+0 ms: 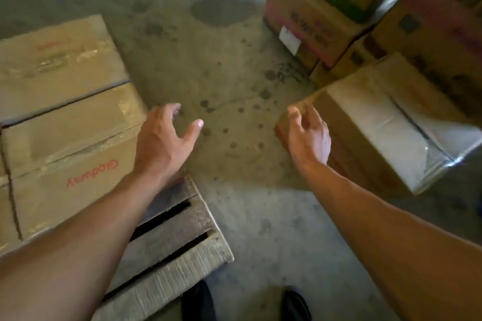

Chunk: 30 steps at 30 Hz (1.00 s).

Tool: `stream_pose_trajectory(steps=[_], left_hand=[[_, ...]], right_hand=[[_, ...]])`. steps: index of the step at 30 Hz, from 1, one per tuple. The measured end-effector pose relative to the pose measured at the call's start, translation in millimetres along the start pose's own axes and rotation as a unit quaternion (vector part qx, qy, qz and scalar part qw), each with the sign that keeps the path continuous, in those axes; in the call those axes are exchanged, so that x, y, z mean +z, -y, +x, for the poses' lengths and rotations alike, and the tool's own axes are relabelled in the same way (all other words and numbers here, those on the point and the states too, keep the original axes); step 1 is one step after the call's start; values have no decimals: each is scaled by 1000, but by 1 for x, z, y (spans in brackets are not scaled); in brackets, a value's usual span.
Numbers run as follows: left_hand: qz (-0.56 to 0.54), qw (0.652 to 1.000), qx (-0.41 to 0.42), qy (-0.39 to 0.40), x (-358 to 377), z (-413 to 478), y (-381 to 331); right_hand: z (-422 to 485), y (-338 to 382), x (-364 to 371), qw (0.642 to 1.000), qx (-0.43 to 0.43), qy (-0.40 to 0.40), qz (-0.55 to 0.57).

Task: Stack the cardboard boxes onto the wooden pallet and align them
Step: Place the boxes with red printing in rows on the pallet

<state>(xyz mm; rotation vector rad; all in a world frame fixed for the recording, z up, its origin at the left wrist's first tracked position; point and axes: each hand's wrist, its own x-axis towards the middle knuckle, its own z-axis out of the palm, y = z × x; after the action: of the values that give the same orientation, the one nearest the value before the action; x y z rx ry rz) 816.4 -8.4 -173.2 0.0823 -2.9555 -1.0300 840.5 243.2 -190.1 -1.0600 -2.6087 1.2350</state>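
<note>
Hovering | right hand [309, 135] fingers [296, 115] relaxed, empty, at box [386, 122] corner | left hand [164, 138] spread

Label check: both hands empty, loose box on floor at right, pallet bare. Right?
Pallet isn't bare: head view shows it carrying the Glodway box. Left hand and right hand empty, loose box on floor at right.

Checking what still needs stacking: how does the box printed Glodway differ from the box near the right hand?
The Glodway box sits on the wooden pallet, flush beside another box; the floor box rests on the concrete floor, turned askew. The Glodway box shows red lettering on top; the floor box shows a glossy tape strip wrapping over its edge. Both are closed brown cardboard.
</note>
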Motion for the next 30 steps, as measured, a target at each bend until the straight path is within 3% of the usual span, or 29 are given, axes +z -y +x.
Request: stream_pose_trajectory(steps=[4,8,12,20,30], left_hand=[[-9,991,116,71,36,28,-92],[2,954,251,163,83,37,-157],[16,924,328,197,137,48,-200],[12,942,266,203,235,93,-239],[-82,939,97,319,323,127,-247]], right_hand=[[12,-35,-83,987,112,-101,53],[5,-76,-133,966,182,-168,74],[11,-128,-158,940,236,-224,99],[59,-209,-158,904,308,-230,186],[108,-249,-132,857,296,-218,362]])
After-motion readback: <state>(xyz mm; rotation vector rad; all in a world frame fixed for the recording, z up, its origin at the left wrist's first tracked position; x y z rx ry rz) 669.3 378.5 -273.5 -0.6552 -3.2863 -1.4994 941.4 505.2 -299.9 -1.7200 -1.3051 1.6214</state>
